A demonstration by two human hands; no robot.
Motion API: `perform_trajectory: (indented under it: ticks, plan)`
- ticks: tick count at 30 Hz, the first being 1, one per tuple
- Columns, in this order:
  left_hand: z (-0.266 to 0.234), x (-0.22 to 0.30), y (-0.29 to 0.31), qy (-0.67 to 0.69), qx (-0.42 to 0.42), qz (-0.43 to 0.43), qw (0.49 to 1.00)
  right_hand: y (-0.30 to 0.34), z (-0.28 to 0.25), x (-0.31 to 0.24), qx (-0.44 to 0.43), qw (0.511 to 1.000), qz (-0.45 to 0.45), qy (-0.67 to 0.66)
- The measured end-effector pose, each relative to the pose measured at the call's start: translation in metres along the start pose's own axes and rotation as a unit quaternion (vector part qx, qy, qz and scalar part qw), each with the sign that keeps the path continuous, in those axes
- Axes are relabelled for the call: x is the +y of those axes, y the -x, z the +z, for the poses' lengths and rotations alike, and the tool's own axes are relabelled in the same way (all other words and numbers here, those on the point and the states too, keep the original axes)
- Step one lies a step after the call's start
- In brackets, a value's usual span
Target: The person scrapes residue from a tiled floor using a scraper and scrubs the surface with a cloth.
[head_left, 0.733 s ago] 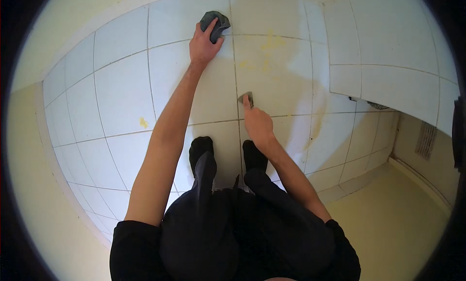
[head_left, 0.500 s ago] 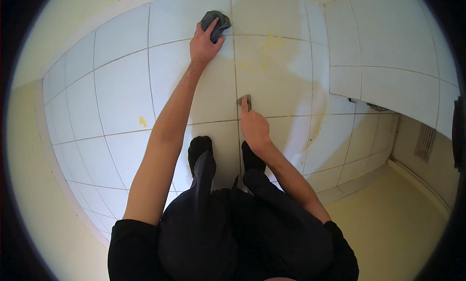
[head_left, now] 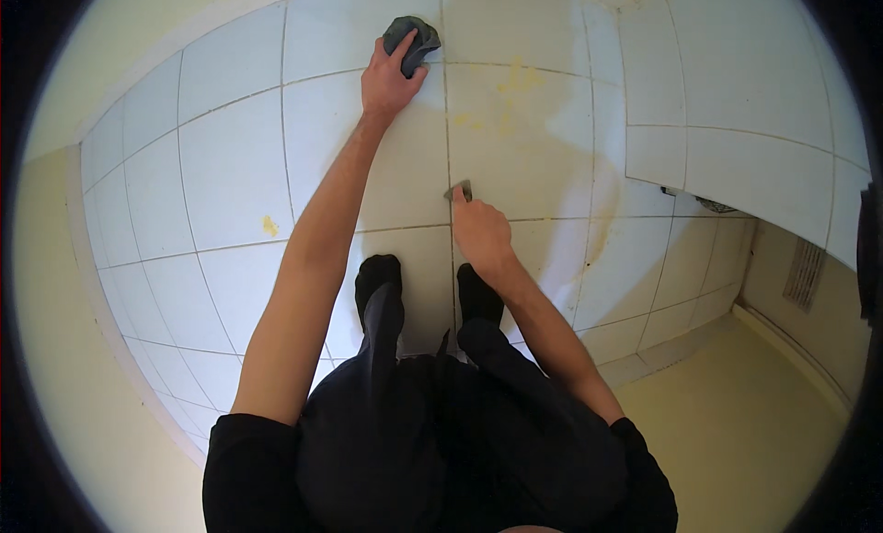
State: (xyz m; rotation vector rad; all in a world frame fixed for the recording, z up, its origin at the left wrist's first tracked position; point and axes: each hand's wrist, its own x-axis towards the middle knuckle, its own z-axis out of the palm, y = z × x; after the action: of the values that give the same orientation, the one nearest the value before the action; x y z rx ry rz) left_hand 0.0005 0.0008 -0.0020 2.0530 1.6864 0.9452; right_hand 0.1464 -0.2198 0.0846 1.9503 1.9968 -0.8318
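At the far middle of the tiled floor, my left hand (head_left: 391, 84) is closed over a bunched dark grey cloth (head_left: 423, 44), which rests on the tiles. Closer to my feet, my right hand (head_left: 482, 231) grips a small flat tool, seemingly a scraper (head_left: 457, 193), with the index finger stretched along it. Its grey edge lies at the grout line (head_left: 448, 151) running away from me. Most of its handle is hidden inside the hand.
Yellow smears (head_left: 515, 87) mark the tiles beyond my right hand, and a yellow spot (head_left: 269, 225) lies left of my left forearm. My feet in black socks (head_left: 379, 274) stand close below. A tiled ledge (head_left: 754, 156) juts out on the right, above a vent grille (head_left: 803, 274).
My right hand and the scraper have shifted slightly left, and the index finger looks more bent. My left hand stays on the cloth in nearly the same place.
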Motion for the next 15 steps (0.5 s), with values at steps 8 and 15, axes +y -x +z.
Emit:
perform_trajectory:
  ticks: [8, 15]
  plan:
    - [-0.0017, 0.0006, 0.0009, -0.002, -0.012, -0.014, 1.000, 0.0052, 0.0008, 0.0000, -0.025, 1.000, 0.008, 0.003]
    - [-0.0015, -0.0026, 0.0013, -0.004, 0.004, 0.011, 1.000, -0.0008, 0.0028, 0.0024, 0.002, 0.999, 0.032, 0.010]
